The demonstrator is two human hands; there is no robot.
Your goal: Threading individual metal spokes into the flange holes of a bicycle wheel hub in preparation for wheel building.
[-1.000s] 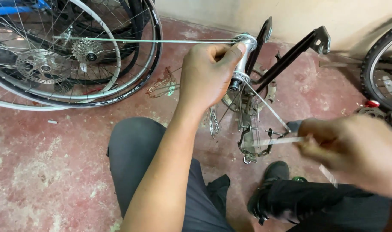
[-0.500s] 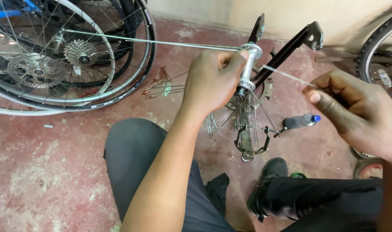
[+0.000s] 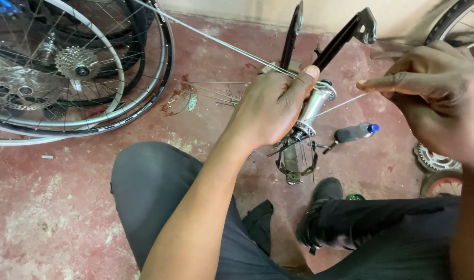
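Worn red concrete floor (image 3: 65, 218), blotched with pale scuffs, fills the frame beneath a seated person in dark grey trousers. At centre, the left hand (image 3: 270, 111) is wrapped firmly around a shiny metal wheel hub (image 3: 312, 109), a smooth silver cylinder with a flange at its upper end. One long thin steel spoke (image 3: 216, 39) runs from the hub toward the upper left of the frame. At right, the right hand (image 3: 434, 98) is pinched closed, thumb and forefinger gripping the end of a second thin spoke (image 3: 343, 103), which slants down-left to the hub. Behind the hub, two black metal arms of a stand (image 3: 346, 36) rise toward the top of the frame. Below the hub sits a grey metal bracket (image 3: 296, 161). Just right of it, a small dark bottle with a blue cap (image 3: 356, 132) lies on the floor. Bicycle wheels (image 3: 76, 72) with silver rims, black tyres and toothed sprockets are stacked at upper left. Loose spokes (image 3: 216, 93) lie scattered on the floor beside them.
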